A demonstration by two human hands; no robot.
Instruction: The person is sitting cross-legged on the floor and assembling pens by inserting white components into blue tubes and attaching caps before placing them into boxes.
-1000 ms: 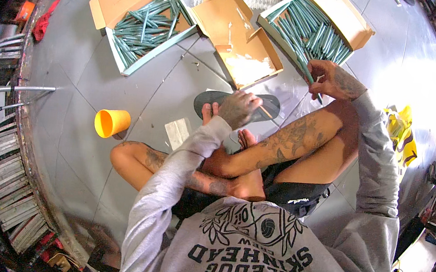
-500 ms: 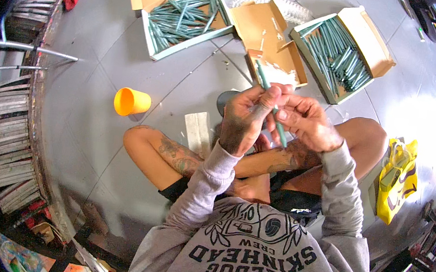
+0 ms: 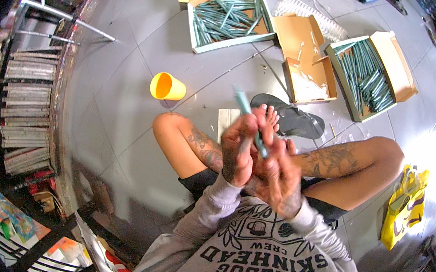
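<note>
Along the left edge, shelves (image 3: pixel 27 109) stacked with grey bundles are seen beside the grey tiled floor (image 3: pixel 120 98). An orange plastic cup (image 3: pixel 167 86) lies on its side on that floor, just left of the bent, tattooed left knee. Behind it, an open cardboard box of teal sticks (image 3: pixel 227 18) is set near the top of the view. At the centre, the left hand (image 3: pixel 238 149) is raised in front of the chest and closed around the lower part of a teal stick (image 3: pixel 250 119), whose tip rises up and to the left above the fingers. The right hand (image 3: pixel 278 178) is pressed against the left one, its fingers curled about the same stick lower down; how tightly it is gripped cannot be told. A dark sandal (image 3: pixel 292 120) is seen just beyond the hands, by the bare toes. Further right, a nearly empty cardboard box (image 3: pixel 306 65) and a second box of teal sticks (image 3: pixel 367 78) stand side by side. A yellow bag (image 3: pixel 403 208) lies at the far right
</note>
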